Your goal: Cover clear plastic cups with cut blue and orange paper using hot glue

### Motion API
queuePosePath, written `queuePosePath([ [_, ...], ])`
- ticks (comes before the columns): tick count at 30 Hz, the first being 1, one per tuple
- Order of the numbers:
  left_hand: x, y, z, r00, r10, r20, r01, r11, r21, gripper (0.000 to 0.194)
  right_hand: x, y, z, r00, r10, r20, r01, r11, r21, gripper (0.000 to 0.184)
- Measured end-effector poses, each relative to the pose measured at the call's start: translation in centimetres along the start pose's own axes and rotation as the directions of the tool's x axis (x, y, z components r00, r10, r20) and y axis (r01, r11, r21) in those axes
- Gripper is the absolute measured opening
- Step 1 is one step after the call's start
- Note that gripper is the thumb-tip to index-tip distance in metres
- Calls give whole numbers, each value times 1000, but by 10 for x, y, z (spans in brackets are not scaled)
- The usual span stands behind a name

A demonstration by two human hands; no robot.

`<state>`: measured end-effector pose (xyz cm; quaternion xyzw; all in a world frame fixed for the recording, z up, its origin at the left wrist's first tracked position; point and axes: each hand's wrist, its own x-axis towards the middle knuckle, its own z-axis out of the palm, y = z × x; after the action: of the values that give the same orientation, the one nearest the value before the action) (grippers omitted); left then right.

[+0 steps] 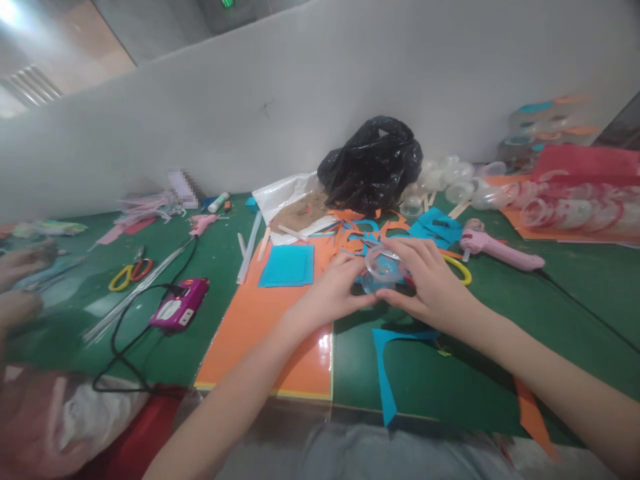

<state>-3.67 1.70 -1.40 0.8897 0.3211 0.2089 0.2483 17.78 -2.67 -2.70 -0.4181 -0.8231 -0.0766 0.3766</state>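
Left hand (pixel 334 291) and right hand (pixel 425 281) pinch clear plastic cup (pixel 384 268) between fingertips, rim tilted up-right.

The green worktop (pixel 565 300) carries an orange card sheet (pixel 260 340) at its front edge, with a blue card square (pixel 286 265) on it. Left of the sheet lie red-and-yellow scissors (pixel 131 275) and a magenta glue gun (pixel 180 305). Right lies a pink glue gun (pixel 500 248). A black plastic bag (pixel 370 167) stands at the rear edge.

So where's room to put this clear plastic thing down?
Bare green mat lies right of your right hand, below the pink glue gun. The orange sheet is bare below the blue paper square. Orange and blue paper scraps crowd behind your left hand.
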Motion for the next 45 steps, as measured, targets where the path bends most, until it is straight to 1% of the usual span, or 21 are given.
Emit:
queuePosePath([
  [3,0,-3,2,1000,15,20,-16,999,29,36,-1,2,1,999,9,52,-10,1000,23,65],
  [6,1,-7,4,998,57,21,-59,995,79,36,-1,3,2,999,8,53,-9,1000,19,54],
  [8,1,-10,5,997,66,25,-69,992,104,38,-1,4,4,999,4,53,-5,1000,14,50],
  [16,0,-11,5,999,25,38,-28,995,100,37,0,6,8,996,8,88,-12,999,42,38],
  [21,1,-7,2,998,4,56,-10,994,110,37,1,5,8,995,32,93,-40,995,87,37],
  [28,0,-6,2,998,7,64,-15,992,124,39,2,4,7,994,48,101,-58,993,99,38],
  [33,-1,-10,5,998,48,42,-53,989,137,40,1,5,8,994,48,100,-57,994,92,36],
  [37,-1,-11,6,997,52,48,-60,984,167,37,1,5,9,995,34,93,-42,996,85,34],
  [41,-1,-11,6,997,59,45,-65,985,158,36,0,5,10,996,27,82,-33,997,74,33],
  [43,-1,-11,6,997,63,41,-69,986,150,36,1,4,9,996,33,82,-40,996,81,33],
  [45,-1,-11,6,997,68,36,-73,986,150,36,3,3,6,997,60,56,-65,994,91,35],
])
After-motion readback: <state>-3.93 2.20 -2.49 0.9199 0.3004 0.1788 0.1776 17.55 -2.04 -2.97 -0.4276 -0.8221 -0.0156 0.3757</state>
